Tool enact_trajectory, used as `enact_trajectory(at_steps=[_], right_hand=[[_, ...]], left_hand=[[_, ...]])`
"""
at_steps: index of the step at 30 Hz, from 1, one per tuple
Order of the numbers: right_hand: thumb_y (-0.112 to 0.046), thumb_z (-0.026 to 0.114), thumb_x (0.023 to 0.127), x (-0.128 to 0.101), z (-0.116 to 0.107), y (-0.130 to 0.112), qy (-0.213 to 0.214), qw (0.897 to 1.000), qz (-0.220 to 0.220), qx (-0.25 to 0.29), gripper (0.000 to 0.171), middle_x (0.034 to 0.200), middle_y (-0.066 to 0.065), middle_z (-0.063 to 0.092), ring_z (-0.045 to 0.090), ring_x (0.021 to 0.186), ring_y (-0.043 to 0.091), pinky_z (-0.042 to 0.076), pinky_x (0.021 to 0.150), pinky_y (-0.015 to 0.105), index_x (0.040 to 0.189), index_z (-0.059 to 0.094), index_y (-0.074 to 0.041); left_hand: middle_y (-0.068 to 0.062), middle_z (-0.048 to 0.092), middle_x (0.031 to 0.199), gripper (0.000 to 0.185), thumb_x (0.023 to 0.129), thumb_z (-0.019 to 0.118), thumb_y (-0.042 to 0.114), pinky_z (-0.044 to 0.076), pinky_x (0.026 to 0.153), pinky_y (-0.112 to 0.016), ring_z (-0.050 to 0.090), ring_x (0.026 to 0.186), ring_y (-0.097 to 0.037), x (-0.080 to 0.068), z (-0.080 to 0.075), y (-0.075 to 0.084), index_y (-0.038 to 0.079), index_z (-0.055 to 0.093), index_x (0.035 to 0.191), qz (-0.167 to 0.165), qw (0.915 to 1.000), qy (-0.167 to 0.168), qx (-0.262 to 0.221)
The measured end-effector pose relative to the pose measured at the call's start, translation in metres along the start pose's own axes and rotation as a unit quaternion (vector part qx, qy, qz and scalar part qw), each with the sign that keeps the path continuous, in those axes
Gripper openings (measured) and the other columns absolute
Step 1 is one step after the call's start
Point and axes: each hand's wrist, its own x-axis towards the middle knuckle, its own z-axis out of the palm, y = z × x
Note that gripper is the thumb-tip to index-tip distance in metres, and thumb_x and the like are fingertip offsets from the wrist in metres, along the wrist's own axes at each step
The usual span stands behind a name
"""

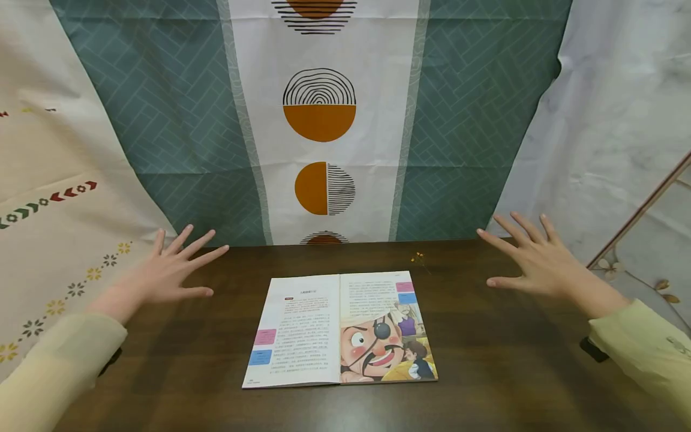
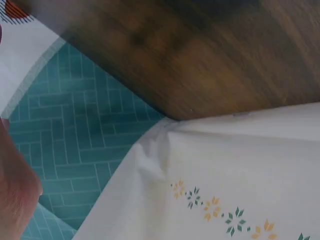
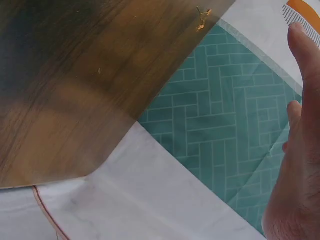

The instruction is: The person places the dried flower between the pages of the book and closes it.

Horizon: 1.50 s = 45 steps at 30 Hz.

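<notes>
An open picture book [image 1: 339, 327] lies flat in the middle of a dark wooden table [image 1: 486, 360]; its right page shows a cartoon pirate face, its left page printed text. My left hand [image 1: 173, 270] hovers over the table's far left corner with fingers spread, holding nothing. My right hand [image 1: 531, 255] hovers over the far right corner, fingers likewise spread and empty. Both hands are well apart from the book. In the right wrist view my right hand [image 3: 297, 165] shows at the right edge; in the left wrist view only a bit of my left hand [image 2: 15, 180] appears.
A teal and white patterned cloth [image 1: 324, 120] hangs behind the table. A cream cloth with flower motifs [image 1: 54, 240] hangs at the left, a pale marbled cloth [image 1: 610, 132] at the right. A small yellowish scrap [image 1: 418, 258] lies near the table's back edge.
</notes>
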Motion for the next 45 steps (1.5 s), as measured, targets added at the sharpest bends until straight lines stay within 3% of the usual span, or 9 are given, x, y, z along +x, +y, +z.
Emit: enact_trajectory(at_steps=[5, 11, 22, 31, 36, 45], right_hand=[[-0.071, 0.064, 0.079, 0.009, 0.005, -0.003, 0.003, 1.0, -0.008, 0.007, 0.094, 0.168, 0.007, 0.008, 0.002, 0.156, 0.032, -0.011, 0.118, 0.065, 0.157, 0.026, -0.032], [-0.071, 0.066, 0.078, 0.021, 0.009, -0.009, 0.019, 0.999, -0.023, 0.013, 0.094, 0.167, 0.007, 0.01, 0.006, 0.155, 0.034, 0.001, 0.116, 0.07, 0.156, 0.03, -0.031], [-0.071, 0.064, 0.08, 0.039, 0.006, -0.018, 0.008, 1.0, -0.018, 0.015, 0.094, 0.167, 0.01, 0.012, 0.014, 0.152, 0.04, 0.003, 0.116, 0.07, 0.156, 0.027, -0.031], [-0.066, 0.066, 0.081, 0.05, 0.011, -0.026, 0.023, 0.999, -0.016, 0.039, 0.092, 0.166, 0.012, 0.015, 0.015, 0.151, 0.042, 0.006, 0.115, 0.07, 0.156, 0.029, -0.028], [-0.066, 0.065, 0.082, 0.056, 0.018, -0.03, 0.032, 0.999, -0.022, 0.037, 0.092, 0.165, 0.014, 0.017, 0.017, 0.149, 0.042, 0.009, 0.114, 0.071, 0.156, 0.029, -0.027], [-0.065, 0.066, 0.083, 0.066, 0.03, -0.034, 0.036, 0.998, -0.023, 0.056, 0.09, 0.165, 0.013, 0.018, 0.015, 0.15, 0.041, 0.008, 0.115, 0.07, 0.156, 0.028, -0.027]], left_hand=[[-0.009, 0.011, 0.168, 0.088, 0.085, 0.061, 0.066, -0.012, 0.109, -0.076, -0.001, 0.152, -0.048, 0.0, 0.005, 0.01, 0.037, 0.02, 0.157, -0.006, 0.9996, -0.007, -0.026], [-0.008, 0.015, 0.167, 0.086, 0.085, 0.063, 0.064, -0.003, 0.111, -0.078, 0.006, 0.152, -0.047, -0.005, 0.012, 0.026, 0.035, 0.024, 0.157, -0.009, 0.9985, 0.016, -0.052], [-0.008, 0.019, 0.166, 0.088, 0.084, 0.071, 0.053, 0.003, 0.113, -0.075, 0.009, 0.152, -0.047, -0.008, 0.027, 0.051, 0.034, 0.026, 0.156, 0.002, 0.9959, 0.044, -0.079], [-0.019, 0.025, 0.162, 0.088, 0.084, 0.074, 0.048, 0.028, 0.104, -0.076, 0.026, 0.142, -0.056, -0.011, 0.04, 0.074, 0.028, 0.028, 0.156, -0.025, 0.9914, 0.05, -0.118], [-0.024, 0.029, 0.158, 0.087, 0.086, 0.073, 0.046, 0.038, 0.101, -0.07, 0.032, 0.139, -0.055, -0.015, 0.046, 0.092, 0.017, 0.03, 0.156, -0.038, 0.9849, 0.047, -0.162], [-0.024, 0.036, 0.153, 0.085, 0.085, 0.075, 0.043, 0.045, 0.095, -0.064, 0.043, 0.131, -0.051, -0.022, 0.057, 0.111, 0.013, 0.034, 0.153, -0.055, 0.9665, 0.021, -0.25]])
